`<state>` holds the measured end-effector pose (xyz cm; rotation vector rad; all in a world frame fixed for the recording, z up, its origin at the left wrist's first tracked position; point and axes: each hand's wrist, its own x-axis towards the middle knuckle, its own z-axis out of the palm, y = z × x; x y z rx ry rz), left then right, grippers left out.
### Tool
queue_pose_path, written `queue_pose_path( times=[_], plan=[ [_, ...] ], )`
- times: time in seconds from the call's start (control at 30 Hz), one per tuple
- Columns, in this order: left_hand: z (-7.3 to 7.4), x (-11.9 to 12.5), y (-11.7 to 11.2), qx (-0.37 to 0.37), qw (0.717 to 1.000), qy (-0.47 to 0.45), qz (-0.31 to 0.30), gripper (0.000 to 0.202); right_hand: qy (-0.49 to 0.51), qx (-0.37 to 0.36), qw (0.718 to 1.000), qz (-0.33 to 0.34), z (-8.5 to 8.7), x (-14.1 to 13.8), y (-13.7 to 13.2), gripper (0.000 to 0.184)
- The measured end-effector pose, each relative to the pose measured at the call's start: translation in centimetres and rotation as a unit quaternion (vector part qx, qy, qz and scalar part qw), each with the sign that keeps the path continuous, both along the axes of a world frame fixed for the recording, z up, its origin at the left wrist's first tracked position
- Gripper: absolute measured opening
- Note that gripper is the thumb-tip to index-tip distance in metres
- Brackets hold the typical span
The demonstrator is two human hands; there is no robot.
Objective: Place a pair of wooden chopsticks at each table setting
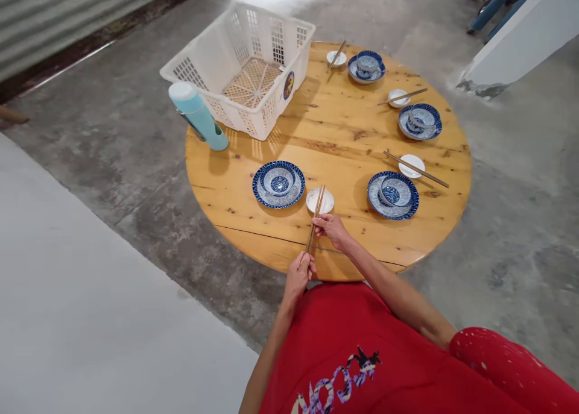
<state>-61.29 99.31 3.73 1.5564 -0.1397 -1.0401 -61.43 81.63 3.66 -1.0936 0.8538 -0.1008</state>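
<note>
A pair of brown chopsticks (315, 220) points away from me, its far ends over a small white dish (326, 204). My left hand (299, 273) is closed around the near ends at the table's edge. Farther up, my right hand (332, 229) pinches the chopsticks' middle, close to the dish. Left of the dish, a blue-and-white bowl (278, 182) sits on a matching blue-rimmed plate (261, 198). To the right stands another bowl (392, 192) on its plate, with a white dish (412, 166) and chopsticks (432, 178) laid across it.
A white plastic basket (266, 122) rests on the round wooden table (335, 137) at the back left. Beside it stands a light-blue flask (205, 122). Two more settings, with plates (420, 135) and chopsticks (415, 93), line the far right. A white pillar (515, 46) rises beyond.
</note>
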Motion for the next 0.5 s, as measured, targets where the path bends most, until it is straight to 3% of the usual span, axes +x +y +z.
queue_pose_path(
  times=[0.3,0.5],
  plan=[
    [-2.2,0.6,-3.3,-0.012,0.999,0.022,0.030,0.038,0.033,0.012,0.999,0.041,-1.3,-0.4,0.2,0.030],
    [-2.2,1.0,-4.9,-0.016,1.000,-0.007,0.024,0.036,0.023,0.007,0.998,0.055,-1.3,-0.4,-0.7,0.034]
  ],
)
